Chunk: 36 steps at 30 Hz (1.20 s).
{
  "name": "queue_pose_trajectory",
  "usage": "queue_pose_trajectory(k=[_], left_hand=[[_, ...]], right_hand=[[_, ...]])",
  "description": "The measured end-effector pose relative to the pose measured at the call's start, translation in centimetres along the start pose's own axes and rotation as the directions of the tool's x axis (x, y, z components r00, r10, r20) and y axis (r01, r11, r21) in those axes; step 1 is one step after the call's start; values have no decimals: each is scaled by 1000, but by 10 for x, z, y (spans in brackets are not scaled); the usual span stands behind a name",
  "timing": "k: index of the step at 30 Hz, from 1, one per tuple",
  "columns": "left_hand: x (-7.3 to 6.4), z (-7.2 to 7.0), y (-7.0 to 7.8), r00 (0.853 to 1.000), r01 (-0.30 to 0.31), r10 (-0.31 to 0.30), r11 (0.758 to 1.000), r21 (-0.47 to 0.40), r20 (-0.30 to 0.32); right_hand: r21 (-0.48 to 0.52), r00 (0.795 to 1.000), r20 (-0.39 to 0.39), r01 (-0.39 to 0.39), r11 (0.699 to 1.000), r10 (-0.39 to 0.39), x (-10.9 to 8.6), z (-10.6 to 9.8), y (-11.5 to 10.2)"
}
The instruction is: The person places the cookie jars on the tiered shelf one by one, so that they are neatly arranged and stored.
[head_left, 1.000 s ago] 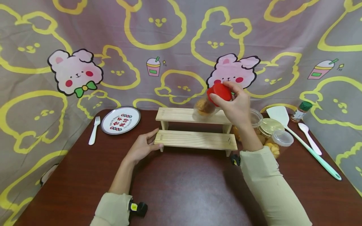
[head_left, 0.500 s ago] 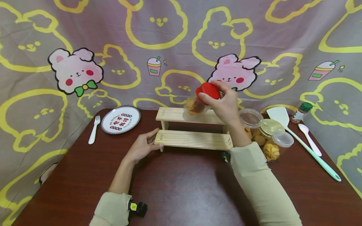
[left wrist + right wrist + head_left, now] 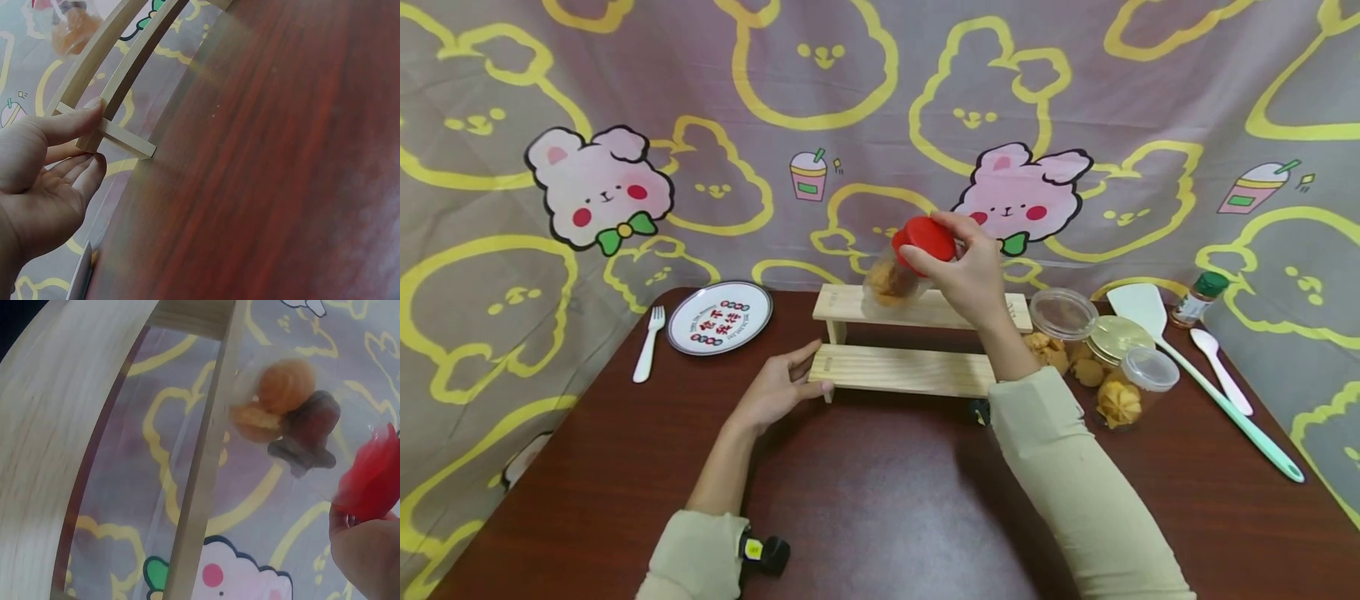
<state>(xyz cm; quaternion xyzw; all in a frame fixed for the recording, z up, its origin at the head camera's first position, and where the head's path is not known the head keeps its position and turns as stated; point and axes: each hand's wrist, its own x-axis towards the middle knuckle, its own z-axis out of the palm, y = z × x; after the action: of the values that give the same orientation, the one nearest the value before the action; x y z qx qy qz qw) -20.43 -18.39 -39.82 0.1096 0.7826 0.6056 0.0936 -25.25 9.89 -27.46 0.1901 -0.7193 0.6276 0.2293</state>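
Tilted see-through cookie jar (image 3: 889, 290) is over the upper tier of the pale two-tier wooden rack (image 3: 910, 372); can't tell if they're touching. Right hand (image 3: 973, 271) has its fingers clamped round the jar's red lid (image 3: 931, 238), left hand (image 3: 777, 393) pinches the rack's lower-left end. Looks like the placing step to me, so I'd straighten the jar, then ease it down.
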Motion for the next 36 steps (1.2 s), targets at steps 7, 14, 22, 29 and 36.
queue_pose_trajectory(k=[7,14,22,29,36], left_hand=[[0,-1,0,1000,-1,1,1000,11,-4],[0,0,0,1000,-11,11,1000,8,-3],[0,0,1,1000,-21,21,1000,2,4],[3,0,-1,1000,-16,16,1000,-8,13],[1,-1,-1,1000,-4,4,1000,-4,4]], right_hand=[[-69,999,34,27,997,-24,4,16,-3],[-147,996,90,34,989,-21,13,29,-5],[-192,990,142,9,981,19,23,40,-6],[-209,985,168,-13,978,49,28,42,-6],[-228,983,176,-6,974,47,31,48,-4]])
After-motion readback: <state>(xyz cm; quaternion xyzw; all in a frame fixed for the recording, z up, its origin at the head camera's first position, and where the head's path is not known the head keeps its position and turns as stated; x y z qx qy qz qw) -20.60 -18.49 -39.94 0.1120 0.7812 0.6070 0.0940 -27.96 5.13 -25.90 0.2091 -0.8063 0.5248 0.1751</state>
